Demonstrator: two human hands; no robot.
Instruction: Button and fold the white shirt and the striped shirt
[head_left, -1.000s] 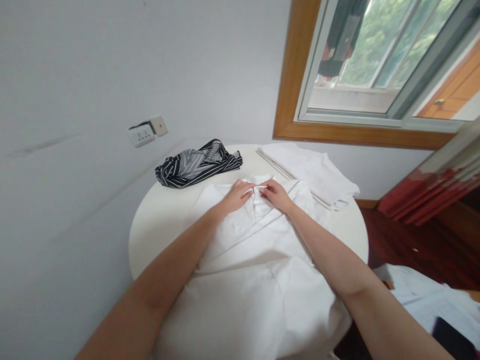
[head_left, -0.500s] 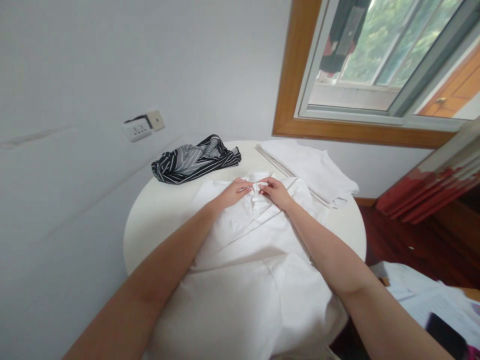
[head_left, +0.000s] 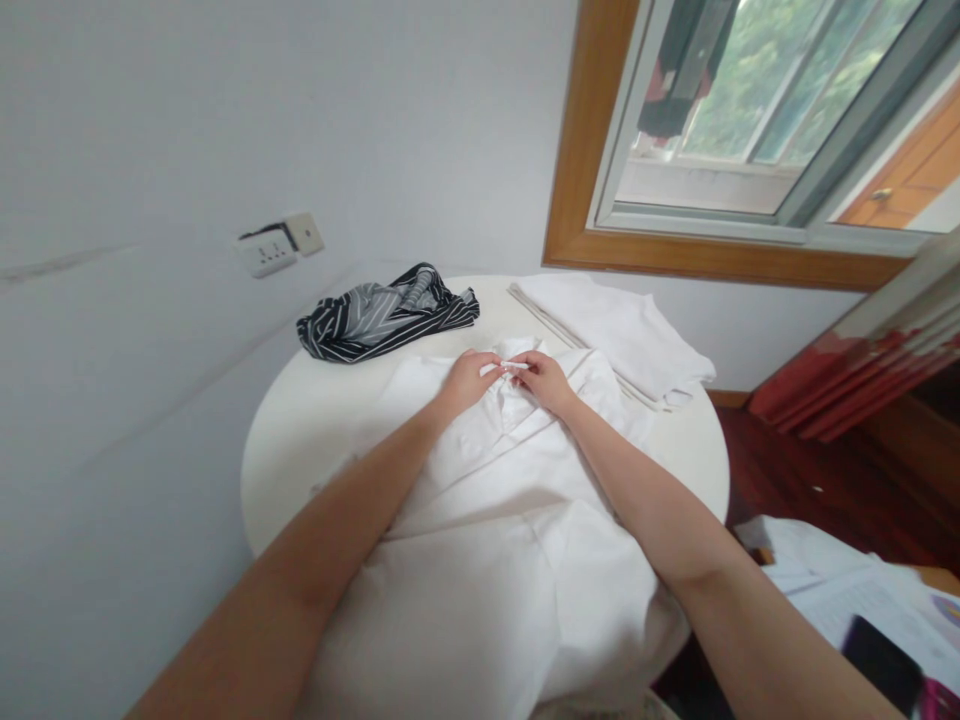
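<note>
A white garment (head_left: pixel 480 580) lies spread and wrinkled over the round table, its near part draping toward me over the front edge. At its far end my left hand (head_left: pixel 469 382) pinches a narrow gathered strip of the cloth. Close against it, my right hand (head_left: pixel 546 380) grips the same strip from the other side, with fingertips nearly meeting. Which part of the garment they hold is too small to make out. Beyond my left hand rests a crumpled black-and-white striped cloth (head_left: pixel 386 315). Behind my right hand sits a folded white cloth (head_left: pixel 622 335).
The round white table (head_left: pixel 281 430) stands against a wall with a socket (head_left: pixel 266 252). A wood-framed window (head_left: pixel 570 180) is at the upper right, a red and cream curtain (head_left: pixel 817 390) beside it. Lower right are papers (head_left: pixel 847 600) and a dark phone-like object (head_left: pixel 881 660).
Both hands stay at the far end of the garment. Their fingertips have come closer together on the gathered strip, and the left fingers have curled in more. The view has shifted slightly.
</note>
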